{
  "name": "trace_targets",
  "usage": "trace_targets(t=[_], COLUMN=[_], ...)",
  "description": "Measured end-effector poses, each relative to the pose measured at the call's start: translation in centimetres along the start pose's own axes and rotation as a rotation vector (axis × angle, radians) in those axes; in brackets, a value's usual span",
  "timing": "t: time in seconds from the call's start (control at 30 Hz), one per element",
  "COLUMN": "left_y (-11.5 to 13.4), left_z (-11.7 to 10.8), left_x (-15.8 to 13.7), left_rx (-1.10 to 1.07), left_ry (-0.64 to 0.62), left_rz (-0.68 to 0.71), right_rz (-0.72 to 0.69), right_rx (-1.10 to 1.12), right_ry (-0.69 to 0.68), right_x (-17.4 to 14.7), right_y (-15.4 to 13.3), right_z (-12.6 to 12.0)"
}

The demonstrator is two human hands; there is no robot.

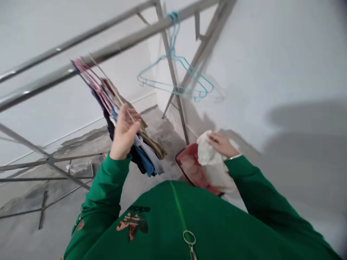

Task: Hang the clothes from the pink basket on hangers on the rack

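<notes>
- Nearest, my green sleeves (252, 180) reach forward to either side of me.
- My left hand (124, 133) is up among the hung clothes (148, 164), fingers loosely extended, with a pale hanger (116, 94) crossing the palm; whether I'm gripping it, I can't tell.
- Those garments hang close together, so they'd likely drag on each other; the thin hanger itself looks light and stiff, best held at its shoulder.
- My right hand (222, 143) pinches the upper edge of a white cloth (207, 159), thumb against fingers.
- That cloth hangs in soft folds over the red basket (189, 153); I can't tell whether its lower end rests inside.
- I judge it light, limp and hard to harm, not slippery; a pinch at one edge lets the rest droop, so two spread holds would control it better.
- Farther off, blue hangers (172, 56) hang from the metal rail (130, 41), thin and probably springy, easiest taken near the neck.
</notes>
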State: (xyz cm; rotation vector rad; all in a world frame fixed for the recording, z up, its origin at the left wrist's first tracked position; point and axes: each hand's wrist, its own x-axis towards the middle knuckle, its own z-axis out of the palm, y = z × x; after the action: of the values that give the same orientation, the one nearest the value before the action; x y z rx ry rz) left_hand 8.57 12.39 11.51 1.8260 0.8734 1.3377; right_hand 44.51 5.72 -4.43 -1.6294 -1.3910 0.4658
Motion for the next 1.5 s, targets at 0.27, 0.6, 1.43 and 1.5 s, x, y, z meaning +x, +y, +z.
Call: trace_targets(t=[0.27, 0.6, 1.43, 1.5], left_y=[-0.2, 2.5, 2.4, 2.7], left_z=[2.9, 0.0, -2.1, -1.9], left_x=[0.0, -2.6, -3.3, -3.6], left_rx=[0.386, 0.557, 1.185, 1.243], left_ry=[-0.098, -0.192, -0.144, -0.184], left_rz=[0.094, 0.096, 0.221, 0.247], right_rz=[-0.557, -0.465, -0.643, -0.702], right_rx=[0.233, -0.110, -0.283, -0.133], right_ry=[-0.478, -0.343, 0.133, -0.123], right_x=[6.5, 11.7, 9.8, 6.9], right_y=[-19.3, -27.1, -20.8, -22.4], right_z=[3.9, 10.3, 5.2, 8.7])
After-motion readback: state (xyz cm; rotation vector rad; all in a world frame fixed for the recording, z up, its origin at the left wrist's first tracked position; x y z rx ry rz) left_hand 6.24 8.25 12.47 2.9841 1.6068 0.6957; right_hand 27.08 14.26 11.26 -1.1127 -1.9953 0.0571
